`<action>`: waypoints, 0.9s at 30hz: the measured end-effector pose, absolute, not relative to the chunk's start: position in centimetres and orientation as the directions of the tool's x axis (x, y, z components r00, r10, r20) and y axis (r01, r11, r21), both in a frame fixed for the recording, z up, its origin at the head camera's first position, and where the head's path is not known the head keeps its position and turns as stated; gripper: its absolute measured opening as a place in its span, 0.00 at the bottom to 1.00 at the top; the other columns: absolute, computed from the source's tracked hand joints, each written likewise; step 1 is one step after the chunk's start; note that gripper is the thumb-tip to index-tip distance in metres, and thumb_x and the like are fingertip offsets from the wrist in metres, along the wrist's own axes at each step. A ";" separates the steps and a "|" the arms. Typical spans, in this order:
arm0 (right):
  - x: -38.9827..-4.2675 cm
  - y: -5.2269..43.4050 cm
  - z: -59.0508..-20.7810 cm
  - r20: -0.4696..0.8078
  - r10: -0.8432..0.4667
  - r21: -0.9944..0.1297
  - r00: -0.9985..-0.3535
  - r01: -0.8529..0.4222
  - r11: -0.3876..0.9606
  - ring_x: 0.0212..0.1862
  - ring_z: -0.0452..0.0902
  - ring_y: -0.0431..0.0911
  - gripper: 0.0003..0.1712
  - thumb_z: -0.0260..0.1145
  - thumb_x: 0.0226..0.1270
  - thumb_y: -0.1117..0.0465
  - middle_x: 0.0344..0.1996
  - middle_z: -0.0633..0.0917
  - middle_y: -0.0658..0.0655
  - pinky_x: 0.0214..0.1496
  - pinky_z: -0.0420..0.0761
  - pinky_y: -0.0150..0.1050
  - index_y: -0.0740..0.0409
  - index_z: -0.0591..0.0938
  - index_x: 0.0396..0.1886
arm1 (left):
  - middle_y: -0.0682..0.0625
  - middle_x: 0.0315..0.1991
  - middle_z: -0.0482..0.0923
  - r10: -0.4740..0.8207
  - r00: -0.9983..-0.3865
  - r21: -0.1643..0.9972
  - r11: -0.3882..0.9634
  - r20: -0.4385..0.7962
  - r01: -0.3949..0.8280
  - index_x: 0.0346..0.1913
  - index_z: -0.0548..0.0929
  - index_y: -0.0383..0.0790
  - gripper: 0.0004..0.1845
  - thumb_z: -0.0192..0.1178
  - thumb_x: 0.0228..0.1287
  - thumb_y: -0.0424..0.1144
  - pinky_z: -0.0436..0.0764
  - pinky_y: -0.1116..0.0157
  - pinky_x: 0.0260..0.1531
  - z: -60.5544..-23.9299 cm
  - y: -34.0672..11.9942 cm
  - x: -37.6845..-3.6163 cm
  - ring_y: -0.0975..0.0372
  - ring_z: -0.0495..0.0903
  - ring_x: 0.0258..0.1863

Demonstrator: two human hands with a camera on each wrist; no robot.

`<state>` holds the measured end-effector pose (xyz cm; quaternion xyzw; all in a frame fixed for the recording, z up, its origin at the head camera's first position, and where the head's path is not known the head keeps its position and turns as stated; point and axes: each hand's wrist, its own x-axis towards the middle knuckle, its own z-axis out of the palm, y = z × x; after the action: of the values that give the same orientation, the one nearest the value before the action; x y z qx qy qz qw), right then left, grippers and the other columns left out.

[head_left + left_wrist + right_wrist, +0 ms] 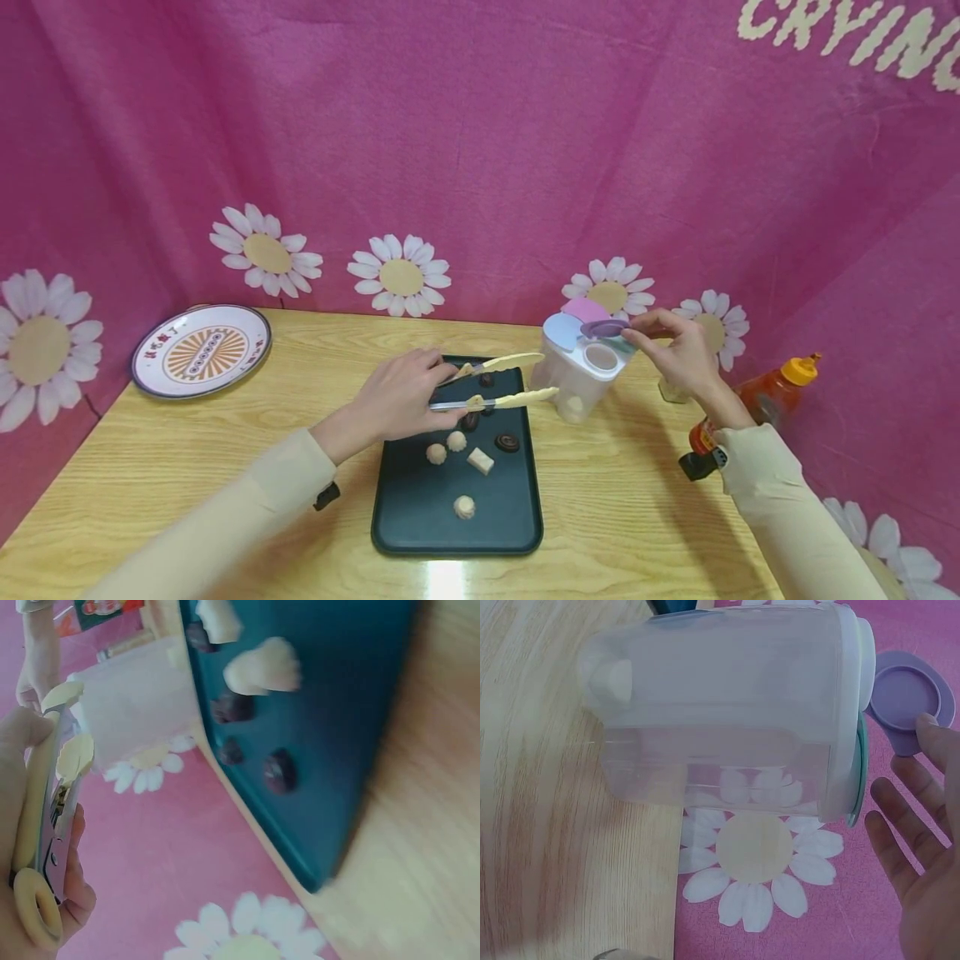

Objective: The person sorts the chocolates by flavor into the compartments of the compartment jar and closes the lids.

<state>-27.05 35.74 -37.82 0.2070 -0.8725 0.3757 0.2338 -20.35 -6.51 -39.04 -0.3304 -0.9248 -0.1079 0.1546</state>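
Note:
My left hand (401, 400) grips a pair of tongs (517, 402) with cream-coloured tips, held apart over the far end of the dark tray (405, 521). Beyond the tips stands a clear divided container (551, 379) with a white top. My right hand (678, 354) pinches the tab of its purple lid (606, 327), which is flipped up beside a round opening (602, 357). Blue (562, 331), pink (585, 310) and green (621, 343) lids cover other parts of the top. A pale piece (613, 681) lies at the container's bottom in the right wrist view.
On the tray sit several pale sweets (464, 507), a white block (480, 461) and several dark chocolates (507, 442). A printed plate (153, 358) leans at the back left. Near my right forearm stands a red sauce bottle (776, 396) with a yellow cap.

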 end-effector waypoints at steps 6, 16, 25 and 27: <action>-27.0 35.8 -37.8 0.559 -0.185 -0.567 -0.808 -0.535 0.627 0.38 0.81 0.23 0.07 0.76 0.63 0.71 0.37 0.92 0.62 0.45 0.79 0.19 0.63 0.90 0.40 | 0.49 0.36 0.84 0.549 -0.755 0.075 0.790 0.358 0.609 0.49 0.90 0.40 0.30 0.76 0.54 0.61 0.71 0.72 0.22 -40.0 -9.6 -19.1 0.65 0.72 0.27; -27.1 35.9 -38.1 0.570 -0.197 -0.554 -0.798 -0.550 0.625 0.38 0.81 0.22 0.08 0.76 0.63 0.72 0.37 0.92 0.64 0.45 0.79 0.18 0.63 0.89 0.41 | 0.51 0.34 0.80 0.529 -0.780 0.075 0.810 0.333 0.581 0.47 0.87 0.40 0.30 0.78 0.50 0.61 0.74 0.70 0.25 -40.6 -13.9 -17.2 0.65 0.72 0.28; -27.0 35.8 -37.8 0.569 -0.193 -0.548 -0.799 -0.544 0.635 0.38 0.81 0.22 0.07 0.76 0.62 0.73 0.36 0.92 0.63 0.45 0.78 0.18 0.63 0.89 0.40 | 0.55 0.29 0.75 0.593 -0.688 -0.002 0.758 0.418 0.652 0.41 0.86 0.41 0.28 0.79 0.46 0.60 0.70 0.70 0.21 -41.5 -16.9 -15.6 0.67 0.69 0.25; -27.0 35.8 -37.8 0.566 -0.194 -0.547 -0.801 -0.541 0.638 0.38 0.80 0.22 0.07 0.76 0.62 0.73 0.37 0.92 0.63 0.45 0.78 0.18 0.63 0.89 0.40 | 0.56 0.28 0.74 0.596 -0.696 0.005 0.758 0.401 0.652 0.40 0.86 0.42 0.28 0.79 0.46 0.60 0.68 0.71 0.21 -41.6 -17.3 -15.3 0.68 0.67 0.24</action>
<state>-27.00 35.83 -37.85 0.2103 -0.8740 0.3697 0.2349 -15.26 -17.33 -41.64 -0.3397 -0.9179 -0.0734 0.1915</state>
